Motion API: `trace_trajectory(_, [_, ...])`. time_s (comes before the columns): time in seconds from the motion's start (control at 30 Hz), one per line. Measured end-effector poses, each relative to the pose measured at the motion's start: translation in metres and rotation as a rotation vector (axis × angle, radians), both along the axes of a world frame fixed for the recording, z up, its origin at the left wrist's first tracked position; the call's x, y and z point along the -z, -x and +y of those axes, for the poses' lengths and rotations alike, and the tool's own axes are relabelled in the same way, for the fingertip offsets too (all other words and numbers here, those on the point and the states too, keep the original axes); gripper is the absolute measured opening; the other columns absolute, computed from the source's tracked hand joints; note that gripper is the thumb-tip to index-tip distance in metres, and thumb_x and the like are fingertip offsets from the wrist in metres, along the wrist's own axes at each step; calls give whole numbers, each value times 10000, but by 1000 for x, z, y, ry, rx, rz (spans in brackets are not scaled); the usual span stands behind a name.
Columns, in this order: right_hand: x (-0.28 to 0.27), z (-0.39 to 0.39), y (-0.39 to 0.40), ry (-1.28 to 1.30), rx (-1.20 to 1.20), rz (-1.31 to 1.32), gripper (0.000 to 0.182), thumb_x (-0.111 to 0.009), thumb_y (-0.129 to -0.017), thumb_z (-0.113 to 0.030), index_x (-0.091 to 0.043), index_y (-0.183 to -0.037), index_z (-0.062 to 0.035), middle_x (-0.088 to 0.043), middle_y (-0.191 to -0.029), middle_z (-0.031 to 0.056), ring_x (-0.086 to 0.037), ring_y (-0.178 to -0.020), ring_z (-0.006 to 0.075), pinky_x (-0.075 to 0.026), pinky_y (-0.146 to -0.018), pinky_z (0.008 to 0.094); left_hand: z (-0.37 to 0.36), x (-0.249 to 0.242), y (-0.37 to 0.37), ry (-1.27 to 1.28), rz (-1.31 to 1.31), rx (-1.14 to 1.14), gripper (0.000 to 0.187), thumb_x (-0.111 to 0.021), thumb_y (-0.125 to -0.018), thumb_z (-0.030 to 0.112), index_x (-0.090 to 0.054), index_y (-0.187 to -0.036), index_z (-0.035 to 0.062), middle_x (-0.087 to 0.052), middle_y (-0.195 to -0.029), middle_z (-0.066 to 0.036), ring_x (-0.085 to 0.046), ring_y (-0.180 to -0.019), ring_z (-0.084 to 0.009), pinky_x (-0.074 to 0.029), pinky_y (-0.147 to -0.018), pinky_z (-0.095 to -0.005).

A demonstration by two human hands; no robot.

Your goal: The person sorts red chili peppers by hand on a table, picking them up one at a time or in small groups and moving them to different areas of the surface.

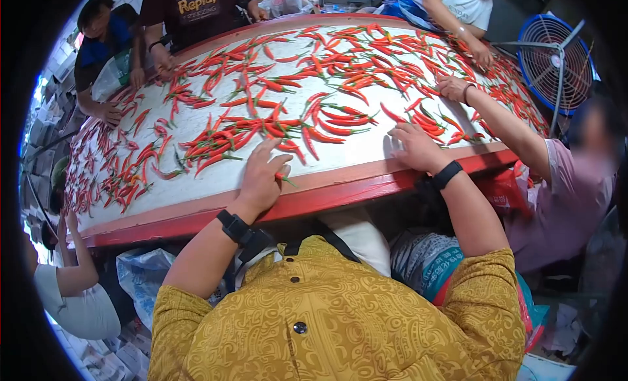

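Red chili peppers (340, 129) with green stems lie scattered and heaped over the white tabletop (356, 158). My left hand (263, 175) is curled at the near side of a pile of peppers (226, 142). A red chili pepper (282, 179) with a green stem sticks out of its palm, held by the closed fingers. To the right, my right hand (418, 148) rests over the tabletop with its fingers spread, close to some loose peppers (428, 124). Nothing shows in that hand, though the undersides of its fingers are hidden.
A red rim (327, 201) runs along the table's near edge. Other people's hands (454, 88) work among the peppers at the right, far side and left. A blue fan (556, 63) stands at the far right. Plastic bags (147, 276) sit below the near edge.
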State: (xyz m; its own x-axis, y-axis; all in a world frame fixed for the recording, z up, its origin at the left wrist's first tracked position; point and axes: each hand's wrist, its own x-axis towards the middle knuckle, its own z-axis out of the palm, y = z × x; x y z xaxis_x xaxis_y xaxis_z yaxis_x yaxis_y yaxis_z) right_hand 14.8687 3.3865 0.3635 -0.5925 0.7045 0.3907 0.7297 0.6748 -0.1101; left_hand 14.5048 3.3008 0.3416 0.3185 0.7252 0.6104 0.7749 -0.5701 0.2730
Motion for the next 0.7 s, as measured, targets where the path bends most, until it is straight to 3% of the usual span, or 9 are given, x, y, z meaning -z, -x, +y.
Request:
trace_trajectory(0.07, [2, 5, -14, -143, 3, 1, 273, -652, -774, -196, -629, -988, -28, -626, -955, 168, -593, -913, 338, -466, -831, 426, -3, -7, -11, 123, -94, 36, 194, -636, -797, 85, -652, -987, 51, -569, -1119, -141, -527, -1049, -331, -434, -877, -413])
trace_trajectory(0.13, [-20, 0, -23, 272, 114, 38, 239, -645, -795, -206, -620, -945, -22, -638, -967, 163, -600, -899, 325, -472, -773, 409, -4, -5, -22, 151, -179, 72, 162, -631, -808, 92, -644, -962, 43, -606, -1006, -147, -578, -921, -323, -467, -792, -390])
trace_trajectory(0.27, [-31, -9, -49, 463, 279, -153, 226, -607, -802, -241, -662, -788, -22, -633, -738, 178, -618, -730, 357, -487, -717, 449, -1, -6, -46, 320, -158, 175, 69, -572, -803, 60, -612, -859, 53, -590, -783, -151, -575, -725, -354, -469, -652, -393])
trace_trajectory(0.3, [-32, -5, -56, 560, 333, -309, 224, -610, -797, -229, -662, -909, -43, -649, -870, 171, -616, -840, 349, -486, -773, 439, 1, -6, -52, 330, -122, 194, 56, -550, -798, 48, -597, -826, 58, -578, -739, -152, -568, -696, -366, -462, -624, -401])
trace_trajectory(0.43, [-14, 14, -95, 371, 305, -188, 402, -615, -790, -214, -577, -1176, -109, -523, -1274, 138, -500, -1127, 357, -416, -967, 432, 8, -7, -73, 362, -119, 177, 69, -525, -776, 28, -579, -802, 62, -575, -757, -158, -569, -728, -369, -448, -615, -410])
trace_trajectory(0.53, [-5, 28, -111, -8, 92, -110, 393, -610, -792, -198, -580, -1176, -118, -500, -1301, 138, -500, -1127, 362, -412, -976, 440, 14, -4, -87, 399, -100, 168, 65, -542, -806, 54, -601, -834, 55, -598, -783, -159, -584, -743, -362, -463, -633, -406])
trace_trajectory(0.6, [-9, 30, -117, -200, 10, -49, 304, -604, -797, -183, -628, -1088, -98, -585, -1172, 154, -570, -1028, 337, -462, -895, 420, 16, -2, -100, 336, -161, 162, 81, -564, -838, 94, -624, -869, 49, -614, -802, -157, -597, -756, -354, -477, -654, -399])
trace_trajectory(0.67, [-19, 23, -120, 355, 113, 109, 211, -599, -802, -174, -662, -963, -55, -648, -963, 170, -626, -875, 313, -495, -785, 398, 19, -5, -111, 346, -140, 170, 93, -572, -847, 109, -631, -881, 46, -621, -813, -156, -603, -762, -350, -482, -664, -397])
trace_trajectory(0.7, [-22, 13, -113, 361, 68, 163, 185, -591, -813, -177, -663, -878, -19, -646, -803, 177, -635, -768, 305, -497, -717, 383, 20, -6, -117, 358, -115, 181, 106, -581, -856, 123, -638, -893, 42, -628, -824, -155, -608, -768, -346, -487, -674, -394])
